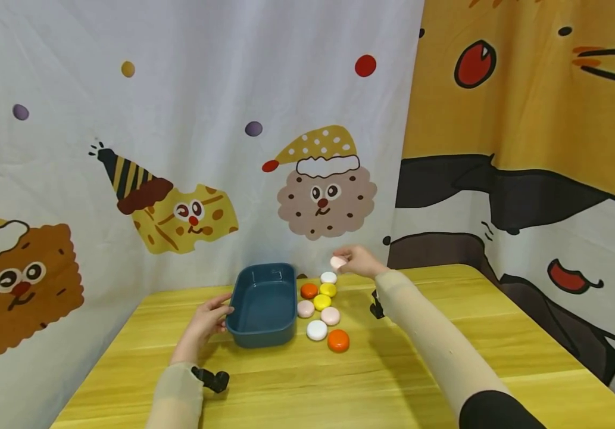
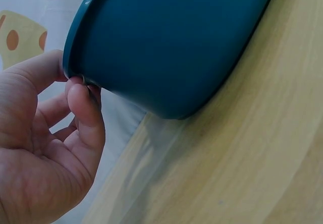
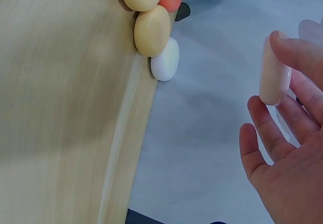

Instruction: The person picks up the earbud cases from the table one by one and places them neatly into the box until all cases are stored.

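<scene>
A deep teal rectangular dish (image 1: 264, 339) with rounded corners stands on the table, its inside bare. At its left side my left hand (image 1: 206, 322) pinches the rim, thumb and fingertips meeting on the lip in the left wrist view. My right hand (image 1: 361, 260) is raised over the table's far edge. It holds a pale pink disc (image 3: 275, 75), smooth and rounded, on edge between thumb and fingers. Just below lies a white disc (image 1: 328, 278), close to two yellow discs (image 1: 322, 302) and an orange disc (image 1: 309, 291).
Nearer me on the wooden table (image 1: 296, 393) lie two pink discs (image 1: 330, 316), a white disc (image 1: 317, 330) and a larger-looking orange disc (image 1: 338, 340), right of the dish. A printed white curtain (image 1: 194, 119) hangs behind the far edge; an orange one (image 1: 446, 113) hangs at right.
</scene>
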